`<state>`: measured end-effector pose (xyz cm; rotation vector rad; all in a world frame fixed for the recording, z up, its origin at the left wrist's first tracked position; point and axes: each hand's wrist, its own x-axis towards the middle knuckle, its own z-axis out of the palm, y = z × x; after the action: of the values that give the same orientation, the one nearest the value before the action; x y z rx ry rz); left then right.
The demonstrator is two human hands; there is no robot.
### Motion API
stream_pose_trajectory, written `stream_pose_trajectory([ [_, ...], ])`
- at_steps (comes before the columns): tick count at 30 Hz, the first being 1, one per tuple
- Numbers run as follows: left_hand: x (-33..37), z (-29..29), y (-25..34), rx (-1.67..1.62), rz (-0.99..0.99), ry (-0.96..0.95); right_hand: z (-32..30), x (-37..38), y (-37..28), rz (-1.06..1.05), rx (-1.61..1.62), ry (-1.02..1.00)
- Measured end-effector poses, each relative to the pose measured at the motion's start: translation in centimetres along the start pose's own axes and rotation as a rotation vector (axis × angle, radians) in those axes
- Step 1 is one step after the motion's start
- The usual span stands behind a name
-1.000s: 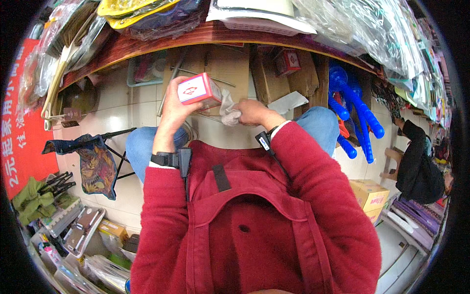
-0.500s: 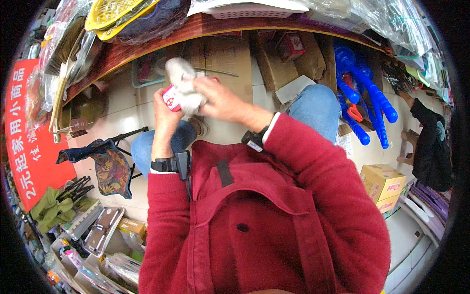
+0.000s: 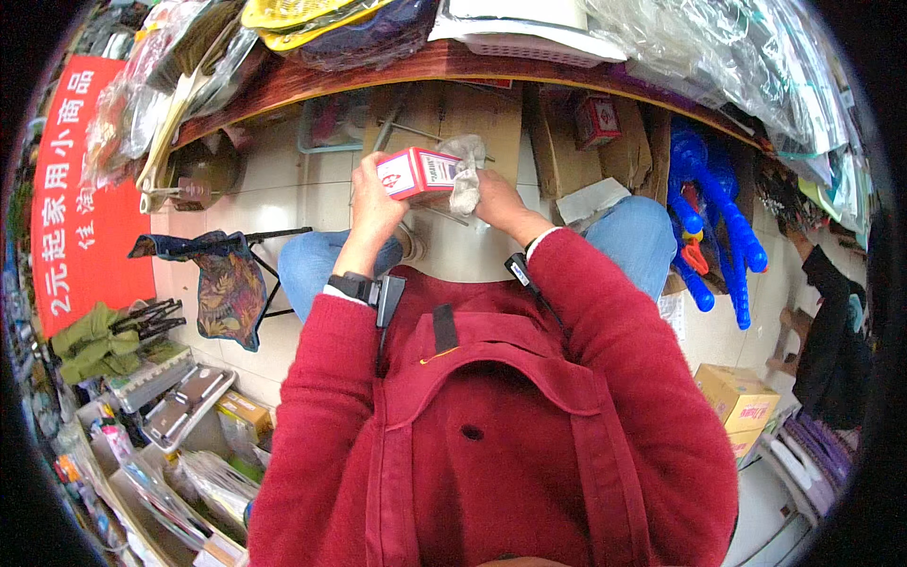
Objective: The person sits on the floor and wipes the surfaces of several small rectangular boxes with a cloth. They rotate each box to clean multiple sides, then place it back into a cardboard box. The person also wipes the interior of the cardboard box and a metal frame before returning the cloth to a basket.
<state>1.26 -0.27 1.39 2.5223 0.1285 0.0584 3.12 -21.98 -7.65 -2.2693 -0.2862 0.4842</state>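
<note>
A small red and white box (image 3: 416,174) is gripped in my left hand (image 3: 374,200), tilted in front of my knees. My right hand (image 3: 499,202) has its fingers closed on a whitish-grey cloth (image 3: 466,168), which hangs against the box's right end. The cloth covers part of that end. Below the hands are my jeans-clad knees and the tiled floor.
A wooden table edge (image 3: 444,64) curves across just beyond my hands, with plastic-wrapped goods and a yellow basket (image 3: 307,17) on top. An open carton (image 3: 557,142) holds a similar red box (image 3: 596,120). Blue plastic tubes (image 3: 715,203) stand right; a folding stool (image 3: 230,293) stands left.
The box has turned so its red and white sides show more fully. My right hand and the cloth have moved from over the box to its right end.
</note>
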Motion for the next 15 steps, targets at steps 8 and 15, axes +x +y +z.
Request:
stream_pose_trajectory([
  [8, 0.5, 1.2, 3.4, -0.040, 0.070, -0.077, -7.6, -1.1, -4.2, -0.042, 0.551, 0.376],
  [15, 0.3, 1.9, 0.6, -0.283, 0.060, -0.059, -8.7, -3.4, -10.1, -0.459, -0.053, 0.426],
])
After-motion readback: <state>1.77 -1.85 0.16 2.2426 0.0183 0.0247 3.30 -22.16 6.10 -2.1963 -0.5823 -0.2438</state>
